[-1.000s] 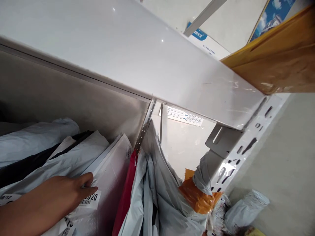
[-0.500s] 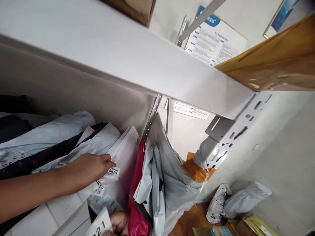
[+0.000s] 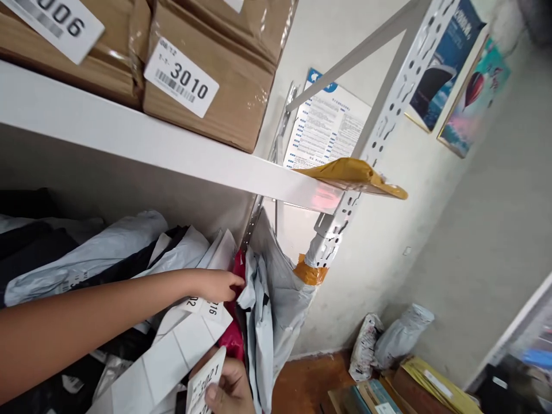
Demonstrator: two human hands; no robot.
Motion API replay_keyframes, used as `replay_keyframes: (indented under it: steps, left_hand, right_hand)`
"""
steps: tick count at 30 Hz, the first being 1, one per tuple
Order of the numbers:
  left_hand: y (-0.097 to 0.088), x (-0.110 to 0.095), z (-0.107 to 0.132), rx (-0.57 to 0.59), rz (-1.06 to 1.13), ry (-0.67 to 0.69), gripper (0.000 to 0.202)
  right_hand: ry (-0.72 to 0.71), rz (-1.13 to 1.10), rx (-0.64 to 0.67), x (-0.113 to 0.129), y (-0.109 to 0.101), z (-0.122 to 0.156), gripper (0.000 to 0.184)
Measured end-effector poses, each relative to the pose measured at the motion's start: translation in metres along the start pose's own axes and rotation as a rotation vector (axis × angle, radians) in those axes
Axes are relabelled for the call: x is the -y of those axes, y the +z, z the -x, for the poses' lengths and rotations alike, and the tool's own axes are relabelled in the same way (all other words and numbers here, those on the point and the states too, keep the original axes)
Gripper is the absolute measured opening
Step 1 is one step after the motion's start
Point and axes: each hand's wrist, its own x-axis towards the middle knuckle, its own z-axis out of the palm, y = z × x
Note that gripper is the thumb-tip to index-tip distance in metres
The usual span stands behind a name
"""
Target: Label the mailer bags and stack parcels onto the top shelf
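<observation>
My left hand (image 3: pixel 218 284) reaches in from the left over a row of upright parcels. Its fingers are curled at the edge of a red plastic mailer bag (image 3: pixel 233 339); whatever is between the fingertips is hidden. Low in the view, my right hand (image 3: pixel 236 388) is closed on a strip of numbered stickers (image 3: pixel 206 382), thumb on its face, with 3021 readable. A long run of white label backing (image 3: pixel 164 365) trails down to the left. Right of the red bag stand grey mailer bags (image 3: pixel 261 310). White and black bags (image 3: pixel 176 253) lean together on the left.
Above my hands runs a white shelf beam (image 3: pixel 207 172) carrying a cardboard box (image 3: pixel 211 63) labelled 3010. A yellow padded envelope (image 3: pixel 345 171) juts past the shelf post (image 3: pixel 388 109). Wrapped parcels (image 3: pixel 403 336) and boxes (image 3: pixel 435 391) lie on the floor at right.
My left hand has moved right, from a white packet marked 3020 to the red bag. My right hand and the stickers have come up further into view. The camera has shifted, showing more shelf.
</observation>
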Motion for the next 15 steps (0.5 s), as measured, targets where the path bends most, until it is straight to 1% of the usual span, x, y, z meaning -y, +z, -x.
replay_keyframes:
  steps: [2,4,6,8,10,12,13,15]
  left_hand:
    - [0.003,-0.006,-0.003,0.002,-0.038,0.051,0.048]
    - [0.008,-0.013,-0.003,-0.003,-0.129,0.072,0.051]
    - [0.014,-0.017,-0.002,-0.012,-0.245,0.055,0.045]
    - [0.020,-0.018,-0.001,-0.037,-0.339,0.060,0.040]
    - [0.025,-0.014,-0.002,-0.047,-0.383,0.122,0.035]
    - [0.029,-0.007,-0.005,-0.031,-0.386,0.207,0.029]
    - [0.031,-0.004,-0.008,-0.020,-0.377,0.246,0.027]
    - [0.033,0.003,-0.016,-0.010,-0.350,0.304,0.022]
  right_hand:
    - [-0.050,0.057,-0.096,-0.004,0.000,0.005,0.042]
    - [-0.046,0.093,-0.153,-0.004,-0.003,0.010,0.049]
    - [-0.046,0.073,-0.232,0.000,-0.005,0.014,0.050]
    - [-0.058,0.036,-0.280,0.005,-0.005,0.017,0.045]
    - [-0.036,0.013,-0.246,0.009,-0.003,0.018,0.043]
    - [0.000,0.022,-0.207,0.009,0.001,0.016,0.041]
    - [0.013,0.036,-0.221,0.007,0.003,0.014,0.038]
    - [0.009,0.083,-0.323,0.001,0.004,0.008,0.033]
